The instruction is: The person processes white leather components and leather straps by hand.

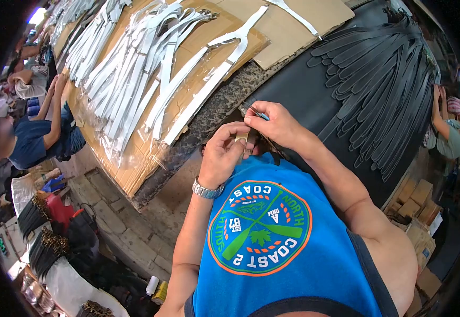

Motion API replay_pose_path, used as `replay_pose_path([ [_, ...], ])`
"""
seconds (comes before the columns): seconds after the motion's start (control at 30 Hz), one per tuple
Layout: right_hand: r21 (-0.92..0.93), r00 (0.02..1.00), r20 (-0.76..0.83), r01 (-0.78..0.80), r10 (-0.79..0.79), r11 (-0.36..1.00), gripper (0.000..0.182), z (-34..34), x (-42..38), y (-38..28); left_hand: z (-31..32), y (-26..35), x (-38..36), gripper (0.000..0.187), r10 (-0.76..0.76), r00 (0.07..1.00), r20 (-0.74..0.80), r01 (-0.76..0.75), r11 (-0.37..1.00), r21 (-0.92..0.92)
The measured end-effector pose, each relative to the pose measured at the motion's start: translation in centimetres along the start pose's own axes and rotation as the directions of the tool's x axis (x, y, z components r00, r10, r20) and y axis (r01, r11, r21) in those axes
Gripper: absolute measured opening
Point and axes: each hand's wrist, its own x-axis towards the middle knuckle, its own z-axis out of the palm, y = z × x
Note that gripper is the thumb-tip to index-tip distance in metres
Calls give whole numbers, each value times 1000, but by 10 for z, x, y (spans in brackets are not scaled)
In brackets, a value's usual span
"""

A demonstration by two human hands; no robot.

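Observation:
My left hand (pixel 223 150), with a metal watch on its wrist, is in front of my chest. Its fingers are closed on a small pale yellowish piece (pixel 241 137), mostly hidden by them. Beside it and almost touching is my right hand (pixel 277 126), its fingers pinching a small blue-handled tool (pixel 262 115) with a thin dark tip. The tool's exact kind is too small to tell. Both hands are just off the table's worn edge (pixel 209 119). White elastic straps joined in Y shapes (pixel 224 67) lie closest beyond my left hand.
Cardboard (pixel 135 179) covers the table's left part, with piled white straps (pixel 129 79) in clear plastic. Black strips (pixel 378 79) fan over the black surface (pixel 314 100) at right. A co-worker (pixel 37 134) stands at left, another person (pixel 449 132) far right. Cardboard boxes (pixel 415 198) sit at lower right.

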Motion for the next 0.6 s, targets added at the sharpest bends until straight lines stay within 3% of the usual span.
replay_pose_path([
  [0.13,-126,969,-205,116,-140,985,29,-3,-9,1,-6,-2,3,36,-41,999,12,41,999,35],
  [0.23,-203,971,-176,126,-163,971,32,-19,-19,10,-8,-4,1,39,-77,997,15,77,997,-8],
  [0.37,-119,991,102,-79,91,990,22,-21,-38,14,-3,-4,2,42,-53,999,-7,52,995,-89],
  [0.47,38,985,129,-121,116,992,18,-10,-38,15,1,0,4,43,-67,998,-22,63,990,-126],
  [0.5,43,996,80,-45,42,998,22,-5,-35,20,1,1,5,43,-81,996,-22,78,988,-130],
  [0.6,63,993,74,-98,94,993,22,-3,-33,17,2,-3,5,42,-73,997,-22,70,992,-101],
])
